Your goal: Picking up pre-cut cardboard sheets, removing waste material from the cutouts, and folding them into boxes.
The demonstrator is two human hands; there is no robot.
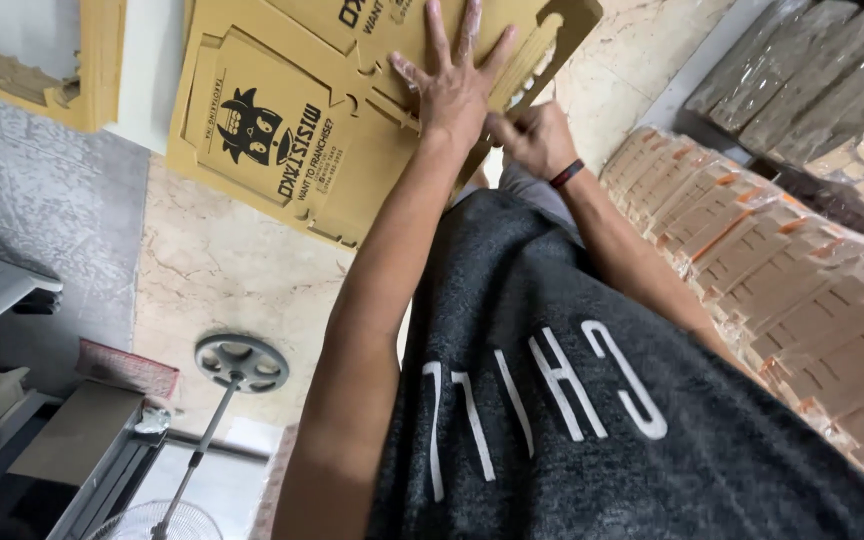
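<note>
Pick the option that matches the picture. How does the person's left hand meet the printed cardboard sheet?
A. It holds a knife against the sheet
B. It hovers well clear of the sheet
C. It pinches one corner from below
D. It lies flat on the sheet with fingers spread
D: the left hand lies palm down, fingers spread, on the die-cut cardboard sheet, while the right hand is at the sheet's edge.

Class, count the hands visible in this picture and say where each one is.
2. The left hand lies flat, fingers spread, on the die-cut cardboard sheet; the right hand grips the sheet's edge beside it. No others visible.
</note>
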